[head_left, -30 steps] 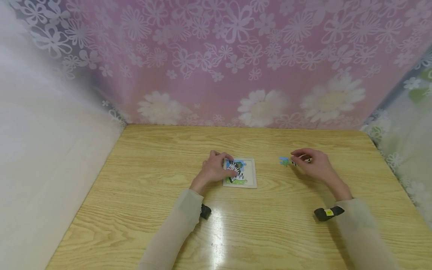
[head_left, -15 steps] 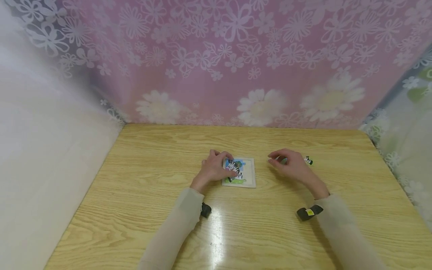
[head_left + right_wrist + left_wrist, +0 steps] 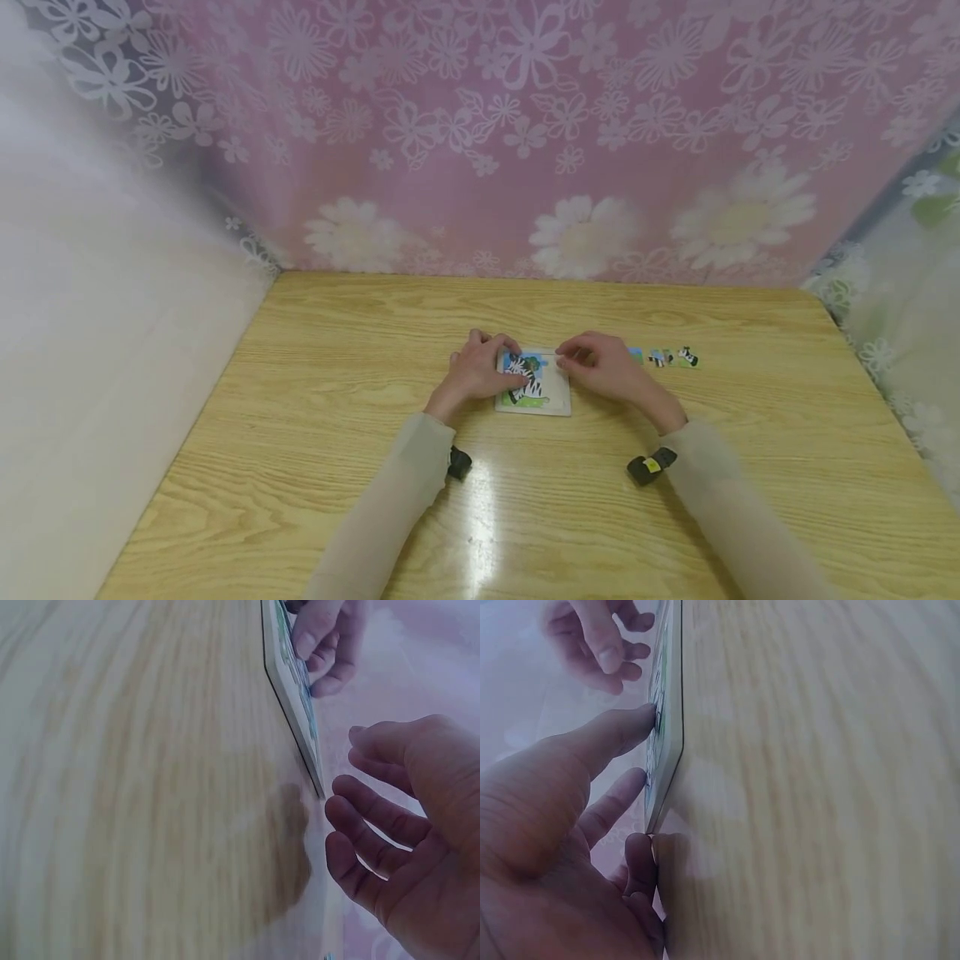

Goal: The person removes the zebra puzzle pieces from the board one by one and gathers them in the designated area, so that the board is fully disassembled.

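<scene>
A small square picture puzzle (image 3: pixel 532 404) in a pale frame lies on the table, showing a zebra, with a bare strip on its right side. My left hand (image 3: pixel 480 371) holds its left side, the thumb on the picture and the index finger by the far left corner. In the left wrist view, the left thumb (image 3: pixel 630 724) touches the picture's face. My right hand (image 3: pixel 607 367) is at the frame's upper right corner, fingers loosely bent. Nothing shows between the right fingers (image 3: pixel 375 802) in the right wrist view. Their tips are partly hidden in the head view.
Loose puzzle pieces lie in a row right of the right hand: a blue and green one (image 3: pixel 636 355), a black-and-white one (image 3: pixel 658 358) and one with an animal head (image 3: pixel 687 358). The wood-grain table (image 3: pixel 337 358) meets a flowered pink curtain (image 3: pixel 465 167) behind.
My right hand has moved left from the loose pieces to the frame's right edge, uncovering pieces behind it. The left hand and the puzzle stay in place.
</scene>
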Demonstrator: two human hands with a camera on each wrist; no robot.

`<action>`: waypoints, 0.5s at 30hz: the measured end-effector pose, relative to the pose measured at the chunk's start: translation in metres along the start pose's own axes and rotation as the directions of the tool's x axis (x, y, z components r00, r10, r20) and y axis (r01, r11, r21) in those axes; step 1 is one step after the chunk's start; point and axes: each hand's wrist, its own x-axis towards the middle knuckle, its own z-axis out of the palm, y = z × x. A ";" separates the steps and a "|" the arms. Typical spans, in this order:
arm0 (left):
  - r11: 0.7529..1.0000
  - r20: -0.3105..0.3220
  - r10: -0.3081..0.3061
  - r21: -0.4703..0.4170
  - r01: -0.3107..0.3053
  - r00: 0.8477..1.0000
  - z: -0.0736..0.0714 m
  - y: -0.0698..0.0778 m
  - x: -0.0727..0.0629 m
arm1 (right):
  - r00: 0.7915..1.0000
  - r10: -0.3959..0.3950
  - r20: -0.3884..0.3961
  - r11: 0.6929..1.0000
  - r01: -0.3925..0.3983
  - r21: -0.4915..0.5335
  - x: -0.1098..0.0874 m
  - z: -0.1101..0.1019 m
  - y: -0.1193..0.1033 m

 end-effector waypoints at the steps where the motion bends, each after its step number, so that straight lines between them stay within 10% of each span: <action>1: 1.000 0.001 -0.001 0.000 0.001 1.000 0.000 0.000 0.000 | 1.000 -0.005 0.005 1.000 0.005 -0.006 0.001 0.002 -0.001; 15: 1.000 -0.003 -0.018 0.002 0.018 1.000 0.000 0.001 0.002 | 0.999 0.024 0.035 0.998 -0.022 -0.067 0.013 0.017 -0.008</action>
